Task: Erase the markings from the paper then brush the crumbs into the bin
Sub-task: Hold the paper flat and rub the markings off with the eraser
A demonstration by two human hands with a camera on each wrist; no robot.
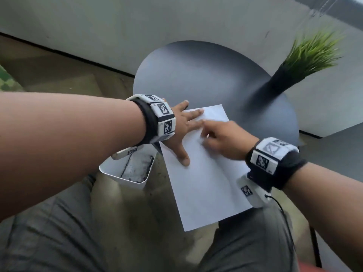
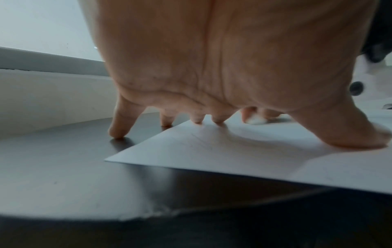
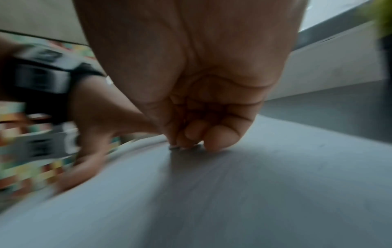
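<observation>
A white sheet of paper (image 1: 206,183) lies on the round dark table (image 1: 196,75), its near end hanging over the table edge. My left hand (image 1: 184,134) lies flat on the sheet's far left part, fingers spread and thumb pressing down. Faint pencil marks (image 2: 201,141) show under that hand (image 2: 212,83). My right hand (image 1: 214,132) is on the paper just right of it, fingers curled and pinching a small white eraser (image 2: 255,120) against the sheet. The right wrist view is blurred, with the curled fingertips (image 3: 214,139) down on the paper (image 3: 212,201).
A white bin (image 1: 135,184) with dark specks inside stands below the table's left edge, under my left wrist. A green plant (image 1: 306,55) in a black pot (image 1: 279,81) stands at the table's far right. My grey-trousered legs are beneath the paper's near end.
</observation>
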